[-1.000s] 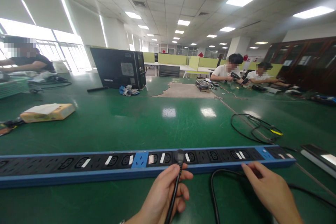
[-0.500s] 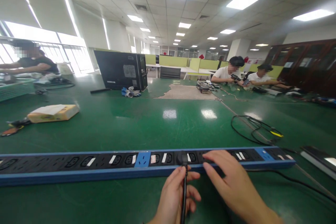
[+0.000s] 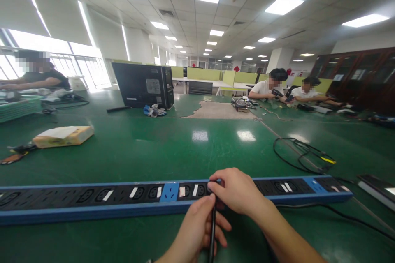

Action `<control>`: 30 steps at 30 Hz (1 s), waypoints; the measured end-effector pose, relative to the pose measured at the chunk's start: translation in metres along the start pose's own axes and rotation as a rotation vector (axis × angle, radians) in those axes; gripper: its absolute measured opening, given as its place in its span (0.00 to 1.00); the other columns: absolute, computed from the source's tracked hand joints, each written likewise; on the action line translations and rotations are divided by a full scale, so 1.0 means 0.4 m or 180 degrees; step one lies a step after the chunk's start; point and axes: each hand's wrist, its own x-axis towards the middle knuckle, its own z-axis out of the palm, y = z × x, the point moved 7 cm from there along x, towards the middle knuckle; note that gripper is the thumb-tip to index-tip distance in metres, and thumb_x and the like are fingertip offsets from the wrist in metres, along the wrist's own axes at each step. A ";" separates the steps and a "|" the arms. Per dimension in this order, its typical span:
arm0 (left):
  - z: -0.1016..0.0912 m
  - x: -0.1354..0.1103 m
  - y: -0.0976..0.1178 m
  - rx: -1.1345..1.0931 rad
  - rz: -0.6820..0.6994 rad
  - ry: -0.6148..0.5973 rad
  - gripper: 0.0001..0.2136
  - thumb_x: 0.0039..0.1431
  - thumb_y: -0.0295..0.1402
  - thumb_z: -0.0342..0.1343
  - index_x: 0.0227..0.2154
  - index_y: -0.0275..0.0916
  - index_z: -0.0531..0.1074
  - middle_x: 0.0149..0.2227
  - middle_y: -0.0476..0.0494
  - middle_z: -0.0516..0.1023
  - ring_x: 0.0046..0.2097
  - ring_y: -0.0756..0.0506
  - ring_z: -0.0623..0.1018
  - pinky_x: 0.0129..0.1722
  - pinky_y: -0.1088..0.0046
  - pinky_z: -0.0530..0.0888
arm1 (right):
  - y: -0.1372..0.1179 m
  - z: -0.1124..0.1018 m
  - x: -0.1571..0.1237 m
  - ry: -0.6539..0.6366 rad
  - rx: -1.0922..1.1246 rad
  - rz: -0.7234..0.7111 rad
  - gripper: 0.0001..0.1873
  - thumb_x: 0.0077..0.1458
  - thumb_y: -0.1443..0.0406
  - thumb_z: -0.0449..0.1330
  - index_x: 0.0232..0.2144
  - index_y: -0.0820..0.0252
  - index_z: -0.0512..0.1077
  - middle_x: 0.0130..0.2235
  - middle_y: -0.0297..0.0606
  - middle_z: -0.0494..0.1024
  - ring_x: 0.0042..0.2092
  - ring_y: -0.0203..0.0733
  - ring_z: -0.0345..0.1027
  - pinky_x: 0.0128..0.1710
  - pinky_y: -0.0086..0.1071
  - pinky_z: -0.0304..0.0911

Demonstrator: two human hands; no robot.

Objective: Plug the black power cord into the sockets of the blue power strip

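Observation:
A long blue power strip [image 3: 123,211] with black sockets lies across the green table in front of me. My left hand [image 3: 195,225] is at its front edge, thumb and finger pinched round a black power cord [image 3: 212,234] that hangs down toward me. My right hand [image 3: 236,191] reaches over the strip, its thumb and fingers closed on the plug at the cord's end. The fingers cover most of that plug, so how deep it sits in the socket is hidden. White labels [image 3: 195,190] mark several sockets nearby.
A coiled black cable [image 3: 296,152] and a dark device [image 3: 375,191] lie on the right. A yellow tissue pack [image 3: 70,137] rests at left, a green basket [image 3: 20,109] behind it. Farther back stand a black computer case [image 3: 142,86] and gloves [image 3: 154,111]. Several people sit around the table.
My right hand has moved left from the sockets onto the plug and closed on it, covering it. My left hand keeps hold of the cord, shifted slightly left. The view has tilted slightly upward.

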 end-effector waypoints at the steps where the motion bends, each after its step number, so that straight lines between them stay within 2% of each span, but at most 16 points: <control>1: -0.003 -0.005 0.014 0.0261 0.0002 -0.0047 0.22 0.54 0.53 0.52 0.36 0.36 0.66 0.22 0.42 0.78 0.17 0.49 0.74 0.11 0.83 0.58 | 0.003 0.002 0.001 -0.0031 0.0068 -0.0009 0.17 0.54 0.52 0.53 0.38 0.47 0.78 0.37 0.35 0.81 0.36 0.40 0.72 0.32 0.30 0.58; 4: -0.009 -0.011 0.051 0.1005 0.0018 -0.0198 0.22 0.53 0.54 0.52 0.31 0.36 0.67 0.20 0.42 0.77 0.15 0.51 0.71 0.11 0.83 0.56 | 0.022 0.008 0.009 -0.0078 0.0317 -0.0056 0.17 0.53 0.52 0.54 0.38 0.48 0.78 0.37 0.34 0.81 0.34 0.38 0.71 0.30 0.28 0.57; 7: -0.005 0.000 0.067 0.1424 0.0087 -0.0331 0.22 0.53 0.54 0.50 0.27 0.37 0.65 0.18 0.44 0.76 0.13 0.52 0.68 0.10 0.82 0.53 | 0.047 0.027 0.021 -0.0213 0.0673 -0.0145 0.17 0.53 0.53 0.55 0.38 0.51 0.79 0.34 0.34 0.80 0.33 0.37 0.70 0.30 0.27 0.58; 10: -0.005 0.012 0.083 0.1951 0.0323 -0.0168 0.21 0.55 0.53 0.47 0.21 0.39 0.62 0.16 0.48 0.71 0.12 0.53 0.65 0.11 0.80 0.51 | 0.062 0.045 0.027 -0.0293 0.1002 -0.0224 0.18 0.53 0.54 0.55 0.39 0.56 0.79 0.33 0.36 0.80 0.32 0.37 0.69 0.31 0.28 0.59; 12: -0.006 0.009 0.116 0.2407 0.0723 0.0026 0.22 0.57 0.51 0.47 0.16 0.39 0.61 0.14 0.51 0.67 0.14 0.53 0.64 0.15 0.78 0.54 | 0.066 0.043 0.026 -0.0159 0.0976 -0.0260 0.18 0.54 0.55 0.55 0.39 0.56 0.78 0.34 0.37 0.80 0.33 0.37 0.69 0.32 0.28 0.60; 15: -0.013 -0.020 0.199 0.2854 0.1636 0.0436 0.21 0.58 0.46 0.49 0.14 0.39 0.62 0.15 0.52 0.64 0.21 0.51 0.64 0.21 0.76 0.57 | 0.065 0.042 0.022 -0.0108 0.0854 -0.0261 0.17 0.54 0.54 0.55 0.38 0.54 0.78 0.34 0.36 0.80 0.33 0.37 0.68 0.30 0.27 0.58; 17: -0.027 -0.041 0.251 0.3059 0.2126 0.0776 0.19 0.59 0.43 0.50 0.16 0.39 0.65 0.17 0.51 0.64 0.23 0.50 0.64 0.24 0.75 0.58 | 0.065 0.046 0.022 -0.0221 0.0887 -0.0239 0.18 0.54 0.52 0.55 0.38 0.53 0.78 0.30 0.34 0.78 0.30 0.35 0.67 0.27 0.27 0.56; 19: -0.042 -0.048 0.280 0.3338 0.2366 0.1004 0.15 0.59 0.41 0.51 0.21 0.39 0.70 0.21 0.49 0.69 0.26 0.48 0.67 0.28 0.73 0.60 | 0.068 0.047 0.025 -0.0278 0.0924 -0.0219 0.18 0.53 0.52 0.56 0.38 0.54 0.78 0.27 0.33 0.77 0.28 0.34 0.65 0.26 0.26 0.54; 21: -0.049 -0.040 0.286 0.3664 0.2499 0.1037 0.10 0.59 0.38 0.51 0.28 0.40 0.74 0.29 0.45 0.75 0.34 0.45 0.71 0.35 0.71 0.64 | 0.070 0.044 0.029 -0.0260 0.0932 -0.0249 0.18 0.53 0.52 0.56 0.38 0.55 0.78 0.27 0.33 0.76 0.28 0.33 0.63 0.26 0.26 0.53; 23: -0.048 -0.021 0.269 0.4038 0.2479 0.0862 0.09 0.59 0.35 0.51 0.35 0.41 0.76 0.36 0.43 0.77 0.41 0.42 0.72 0.41 0.69 0.65 | 0.070 0.041 0.032 -0.0227 0.0885 -0.0275 0.18 0.52 0.52 0.56 0.37 0.55 0.78 0.27 0.33 0.75 0.28 0.33 0.63 0.26 0.25 0.53; 27: -0.041 0.005 0.223 0.4758 0.2278 0.0621 0.12 0.60 0.34 0.48 0.41 0.44 0.75 0.39 0.43 0.76 0.44 0.41 0.72 0.43 0.65 0.64 | 0.065 0.036 0.033 -0.0257 0.0714 -0.0253 0.18 0.52 0.51 0.56 0.37 0.53 0.78 0.27 0.32 0.76 0.28 0.33 0.63 0.26 0.25 0.53; 30: -0.037 0.002 0.211 0.4927 0.2254 0.0570 0.13 0.62 0.34 0.46 0.45 0.45 0.73 0.40 0.43 0.76 0.44 0.41 0.72 0.44 0.65 0.63 | 0.053 0.027 0.029 -0.0241 0.0549 -0.0285 0.17 0.52 0.51 0.55 0.37 0.51 0.78 0.29 0.32 0.77 0.29 0.34 0.65 0.27 0.26 0.54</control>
